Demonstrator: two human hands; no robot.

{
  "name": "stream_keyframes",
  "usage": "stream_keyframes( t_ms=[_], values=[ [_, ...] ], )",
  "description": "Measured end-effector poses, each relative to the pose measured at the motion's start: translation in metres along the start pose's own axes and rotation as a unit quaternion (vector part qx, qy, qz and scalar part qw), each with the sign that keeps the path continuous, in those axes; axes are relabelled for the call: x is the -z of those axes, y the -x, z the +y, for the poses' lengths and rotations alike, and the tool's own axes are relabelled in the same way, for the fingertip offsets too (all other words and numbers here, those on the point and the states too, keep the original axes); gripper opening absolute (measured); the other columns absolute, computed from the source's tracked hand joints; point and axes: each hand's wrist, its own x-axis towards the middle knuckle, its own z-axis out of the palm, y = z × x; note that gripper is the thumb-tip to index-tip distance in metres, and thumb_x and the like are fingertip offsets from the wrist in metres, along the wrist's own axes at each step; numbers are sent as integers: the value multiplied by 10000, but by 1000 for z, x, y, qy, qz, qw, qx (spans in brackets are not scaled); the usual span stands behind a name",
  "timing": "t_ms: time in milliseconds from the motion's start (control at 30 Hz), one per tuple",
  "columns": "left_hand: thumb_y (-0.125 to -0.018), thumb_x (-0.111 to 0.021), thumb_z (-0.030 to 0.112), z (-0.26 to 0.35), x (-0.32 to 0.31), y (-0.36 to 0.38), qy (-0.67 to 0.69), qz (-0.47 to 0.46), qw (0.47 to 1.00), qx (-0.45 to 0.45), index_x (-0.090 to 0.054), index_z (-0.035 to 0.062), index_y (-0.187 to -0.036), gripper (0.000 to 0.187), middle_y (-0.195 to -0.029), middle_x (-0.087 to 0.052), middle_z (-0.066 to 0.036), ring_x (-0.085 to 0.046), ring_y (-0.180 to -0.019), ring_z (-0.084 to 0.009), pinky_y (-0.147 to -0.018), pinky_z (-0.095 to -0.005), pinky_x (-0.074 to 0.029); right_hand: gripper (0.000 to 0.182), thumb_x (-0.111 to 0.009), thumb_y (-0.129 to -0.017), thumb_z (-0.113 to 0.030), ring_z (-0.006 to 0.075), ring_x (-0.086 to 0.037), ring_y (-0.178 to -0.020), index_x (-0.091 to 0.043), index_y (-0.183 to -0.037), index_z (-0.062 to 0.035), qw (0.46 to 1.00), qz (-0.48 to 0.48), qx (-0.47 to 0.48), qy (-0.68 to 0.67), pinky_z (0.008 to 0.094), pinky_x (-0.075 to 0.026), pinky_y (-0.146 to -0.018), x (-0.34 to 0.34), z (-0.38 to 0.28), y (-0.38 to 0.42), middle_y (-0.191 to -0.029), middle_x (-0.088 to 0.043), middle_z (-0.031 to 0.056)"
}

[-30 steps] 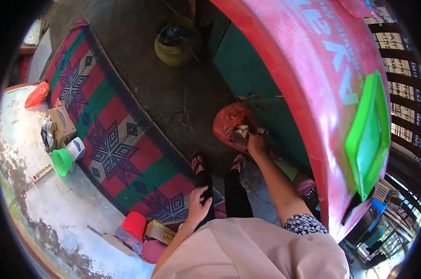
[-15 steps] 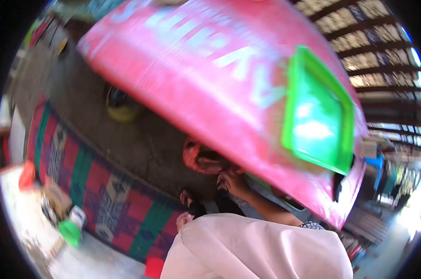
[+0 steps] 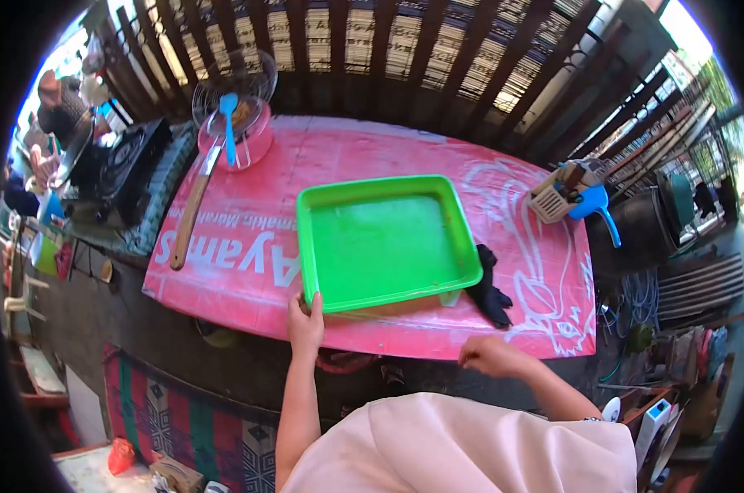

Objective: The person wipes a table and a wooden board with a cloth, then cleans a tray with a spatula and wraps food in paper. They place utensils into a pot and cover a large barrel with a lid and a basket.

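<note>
A green rectangular plastic tray (image 3: 380,246) lies on a table covered with a pink printed sheet (image 3: 249,275). My left hand (image 3: 305,327) grips the tray's near left corner, thumb at the rim. My right hand (image 3: 494,357) is curled closed by the table's front edge, apart from the tray, and nothing shows in it. A crumpled black cloth item (image 3: 491,287) lies against the tray's right side, nearer to me than the tray's middle.
A pink basin (image 3: 261,144) with a wire strainer and blue spoon stands back left, beside a long wooden-handled tool (image 3: 193,209). A utensil basket (image 3: 550,201) and blue dipper (image 3: 594,203) sit at the right. A stove (image 3: 125,168) stands left; a patterned mat (image 3: 175,411) lies below.
My view has swung up from below the table edge to the tabletop. My left hand now holds the tray's corner. My right hand has risen from low down to the table's front edge.
</note>
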Motion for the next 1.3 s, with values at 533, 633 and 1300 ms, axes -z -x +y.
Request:
stream_keyframes(
  t_ms=[533, 633, 1300],
  values=[
    [-825, -454, 47, 47, 121, 73, 165, 31, 978, 122, -441, -21, -1061, 246, -928, -544, -83, -546, -802, -157, -713, -279, -447, 313, -515, -744, -112, 389, -466, -983, -548, -1055, -132, 894, 424, -68, 125, 422, -425, -787, 11, 105, -107, -1214, -364, 220],
    [-830, -443, 62, 54, 164, 92, 140, 70, 983, 100, -430, -20, -1079, 262, -951, -537, -92, -542, -815, -163, -722, -281, -438, 154, -543, -790, -119, 235, -580, -706, -601, -922, -63, 841, 530, -13, -108, 334, -446, -637, 40, 92, -105, -828, -601, 137],
    [-838, -440, 165, -7, 78, 73, 99, 127, 968, 191, -405, 29, -1108, 305, -1031, -501, -110, -531, -864, -220, -686, -356, -463, 297, -490, -700, -21, 327, -496, -1021, -603, -973, -46, 821, 550, -57, -142, 364, -387, -875, 5, 123, -48, -1033, -551, 200]
  ],
)
